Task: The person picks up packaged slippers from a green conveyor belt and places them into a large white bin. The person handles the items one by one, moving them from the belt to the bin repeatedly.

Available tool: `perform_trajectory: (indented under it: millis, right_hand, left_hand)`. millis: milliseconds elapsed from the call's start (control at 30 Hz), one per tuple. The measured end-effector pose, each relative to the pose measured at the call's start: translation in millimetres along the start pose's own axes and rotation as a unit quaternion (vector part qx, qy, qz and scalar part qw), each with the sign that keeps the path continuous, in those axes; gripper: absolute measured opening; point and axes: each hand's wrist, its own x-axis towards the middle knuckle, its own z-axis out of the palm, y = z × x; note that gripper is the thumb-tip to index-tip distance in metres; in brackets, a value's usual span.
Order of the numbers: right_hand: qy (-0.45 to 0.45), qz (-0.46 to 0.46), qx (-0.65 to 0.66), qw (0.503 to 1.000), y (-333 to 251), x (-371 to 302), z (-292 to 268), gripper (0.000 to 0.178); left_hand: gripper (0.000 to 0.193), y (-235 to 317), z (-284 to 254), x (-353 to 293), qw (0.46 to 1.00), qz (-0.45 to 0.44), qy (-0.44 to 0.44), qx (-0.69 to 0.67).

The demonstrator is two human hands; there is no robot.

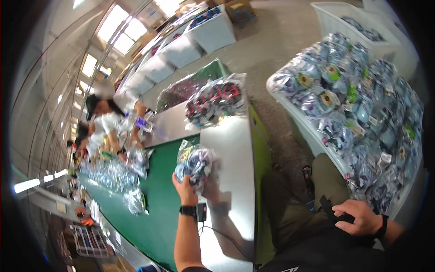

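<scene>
My left hand (pixel 185 185) is closed on the lower left side of a clear plastic bag of blue-grey shoes (pixel 195 164). The bag is over the seam between the green conveyor belt (pixel 165 199) and the metal side table (pixel 231 158). A dark band and a small black box (pixel 202 212) with a thin cable sit at my left wrist. At the lower right, my right hand (pixel 360 218) rests by my thigh, its fingers curled round a black strap-like item (pixel 333 209). Part of that item is hidden by the fingers.
A white bin (pixel 299 120) piled with bagged shoes stands to my right. Bags of black-and-red shoes (pixel 217 100) lie at the table's far end, before a green crate (pixel 219 69). Across the belt, a person (pixel 111 124) handles bags beside a heap of clear bags (pixel 108 174).
</scene>
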Motion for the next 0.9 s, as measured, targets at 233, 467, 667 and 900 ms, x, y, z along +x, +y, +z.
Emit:
perform_trajectory:
  millis: [233, 467, 667, 900]
  right_hand:
    - [0.059, 0.013, 0.130, 0.990, 10, -11, -21, 0.047]
    - [0.149, 0.065, 0.315, 0.935, 18, -9, -25, 0.090]
    - [0.307, 0.128, 0.332, 0.883, 50, -89, -94, 0.060]
    - [0.501, 0.131, 0.227, 0.825, 60, -189, -198, 0.061]
  left_hand:
    - [0.087, 18, 118, -146, 0.958, 0.032, -0.280, -0.043]
    - [0.095, -28, 215, -318, 0.859, 0.062, -0.508, -0.033]
    - [0.097, -38, 217, -312, 0.721, -0.058, -0.689, 0.045]
    - [0.048, -39, 208, -280, 0.727, 0.010, -0.659, 0.195]
